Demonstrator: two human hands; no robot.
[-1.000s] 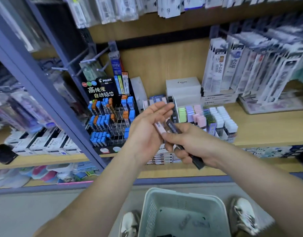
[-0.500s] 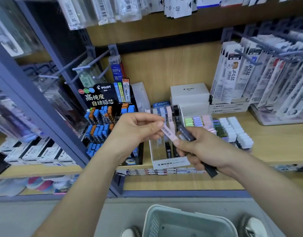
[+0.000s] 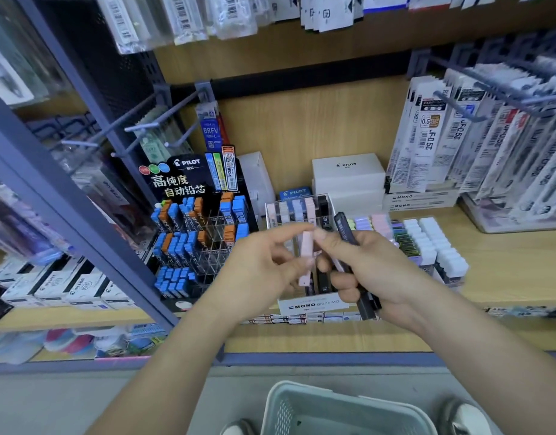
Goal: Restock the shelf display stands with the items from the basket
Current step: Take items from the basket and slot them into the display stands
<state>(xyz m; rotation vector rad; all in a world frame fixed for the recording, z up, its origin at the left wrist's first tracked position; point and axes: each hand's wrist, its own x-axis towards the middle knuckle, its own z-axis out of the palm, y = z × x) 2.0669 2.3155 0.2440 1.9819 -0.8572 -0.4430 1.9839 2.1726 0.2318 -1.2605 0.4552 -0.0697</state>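
Mostly pastel cases [image 3: 297, 211] inside MONO stand [image 3: 314, 306]

I count one pink case [image 3: 306, 248] and one dark case [image 3: 345, 229] before the Mono stand [image 3: 314, 305], one basket [image 3: 333, 416] below it.

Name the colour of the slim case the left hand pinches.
Pale pink. The slim case in the left hand shows best in the head view, the only one.
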